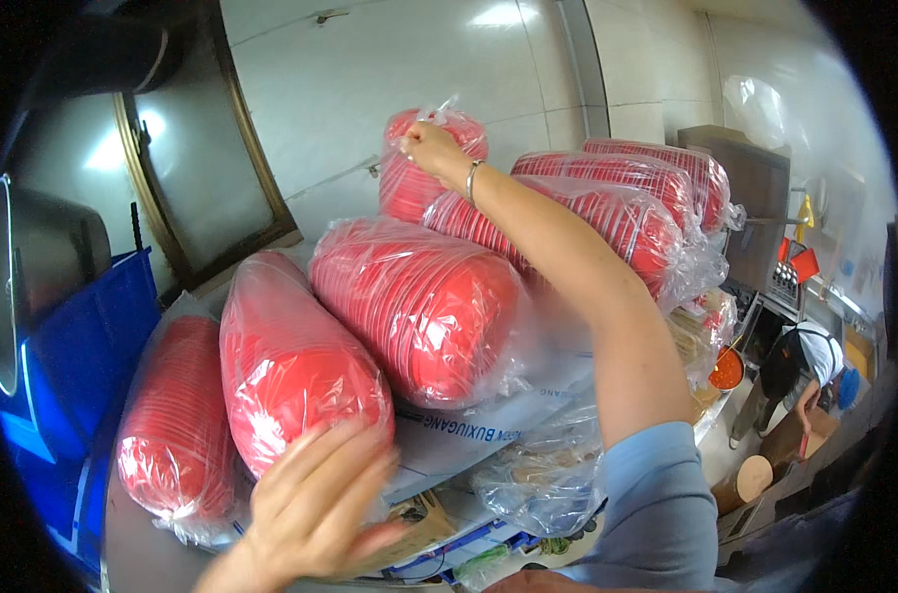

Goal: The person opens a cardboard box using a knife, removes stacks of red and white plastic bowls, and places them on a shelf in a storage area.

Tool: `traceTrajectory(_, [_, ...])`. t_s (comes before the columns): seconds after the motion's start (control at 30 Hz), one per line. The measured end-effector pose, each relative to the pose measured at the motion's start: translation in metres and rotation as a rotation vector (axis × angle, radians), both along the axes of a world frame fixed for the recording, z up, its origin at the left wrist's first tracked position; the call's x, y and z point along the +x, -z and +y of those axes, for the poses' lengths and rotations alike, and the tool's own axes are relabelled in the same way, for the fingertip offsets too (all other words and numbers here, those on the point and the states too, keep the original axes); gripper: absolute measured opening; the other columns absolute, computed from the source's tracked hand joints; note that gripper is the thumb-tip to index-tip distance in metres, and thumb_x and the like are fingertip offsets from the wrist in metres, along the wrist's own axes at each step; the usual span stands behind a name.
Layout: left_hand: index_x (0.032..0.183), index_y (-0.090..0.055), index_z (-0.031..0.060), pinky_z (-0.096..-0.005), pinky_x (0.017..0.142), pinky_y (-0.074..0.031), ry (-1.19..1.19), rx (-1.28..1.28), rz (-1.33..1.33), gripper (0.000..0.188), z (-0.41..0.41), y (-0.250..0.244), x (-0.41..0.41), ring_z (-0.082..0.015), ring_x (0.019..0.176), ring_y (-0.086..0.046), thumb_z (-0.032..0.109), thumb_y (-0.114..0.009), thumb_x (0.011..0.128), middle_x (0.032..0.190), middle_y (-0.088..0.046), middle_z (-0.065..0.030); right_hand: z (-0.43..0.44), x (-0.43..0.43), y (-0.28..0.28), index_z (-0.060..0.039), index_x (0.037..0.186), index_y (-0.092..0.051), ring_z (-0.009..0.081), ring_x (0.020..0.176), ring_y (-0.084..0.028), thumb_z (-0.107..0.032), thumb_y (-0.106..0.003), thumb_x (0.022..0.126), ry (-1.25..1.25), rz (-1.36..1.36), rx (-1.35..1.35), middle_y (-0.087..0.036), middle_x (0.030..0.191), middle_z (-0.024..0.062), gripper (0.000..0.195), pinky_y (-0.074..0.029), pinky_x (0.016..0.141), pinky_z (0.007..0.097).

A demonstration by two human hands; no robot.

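My right hand (433, 152), with a bracelet at its wrist, is closed on the gathered plastic at the top of an upright bag of stacked red bowls (408, 181) against the wall. My left hand (319, 497), blurred, is spread with fingers apart in front of the near end of a second bag of red bowls (301, 370); whether it touches the plastic I cannot tell. A wide bag of red bowls (419, 311) lies between my hands. Another long bag (178, 422) lies at the left, and several more (604, 185) lie behind my right forearm.
The bags rest on a printed sheet (486, 430). Blue plastic bins (86, 341) stand at the left. Crumpled clear plastic (545, 474) lies near the front edge. At the right are a pan of red food (727, 368), a round wooden block (754, 478) and a bending person (808, 363).
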State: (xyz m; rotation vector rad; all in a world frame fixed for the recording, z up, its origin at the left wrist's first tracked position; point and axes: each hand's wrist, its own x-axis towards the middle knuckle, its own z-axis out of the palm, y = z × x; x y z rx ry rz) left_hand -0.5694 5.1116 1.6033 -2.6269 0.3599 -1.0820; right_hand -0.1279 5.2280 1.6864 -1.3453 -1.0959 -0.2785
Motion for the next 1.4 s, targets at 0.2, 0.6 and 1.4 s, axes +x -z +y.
traceTrajectory(0.2, [0.108, -0.052, -0.0059, -0.0389, 0.099, -0.036, 0.059, 0.071, 0.408, 0.051, 0.014, -0.046, 0.208, -0.0351, 0.114, -0.044, 0.028, -0.068, 0.074, 0.119, -0.047, -0.0219, 0.033, 0.006, -0.002, -0.0001, 0.08, -0.056, 0.0128, 0.062, -0.047, -0.008, -0.054, 0.082, 0.002, 0.088, 0.013, -0.054, 0.072, 0.0053, 0.008, -0.039, 0.054, 0.0303])
traceTrajectory(0.6, [0.128, -0.043, 0.0028, -0.0432, 0.098, -0.038, -0.038, 0.066, 0.656, 0.079, 0.026, -0.057, 0.25, -0.0373, 0.121, -0.04, 0.053, -0.065, 0.071, 0.127, -0.046, -0.0214, -0.006, 0.036, -0.039, 0.0, 0.075, -0.052, 0.0133, 0.057, -0.047, 0.004, -0.048, 0.08, -0.408, 0.419, 0.316, -0.049, 0.067, 0.0046, 0.008, -0.037, 0.045, 0.0281])
traceTrajectory(1.4, [0.11, -0.057, 0.0016, -0.0415, 0.09, -0.042, -0.155, 0.183, 0.516, 0.056, 0.038, -0.048, 0.191, -0.0336, 0.106, -0.052, 0.032, -0.072, 0.064, 0.113, -0.056, -0.0155, -0.064, 0.001, -0.001, -0.0007, 0.102, -0.064, 0.0317, 0.099, -0.06, -0.013, -0.043, 0.085, 0.611, -0.588, -0.628, -0.062, 0.104, 0.0207, 0.03, -0.047, 0.086, 0.0406])
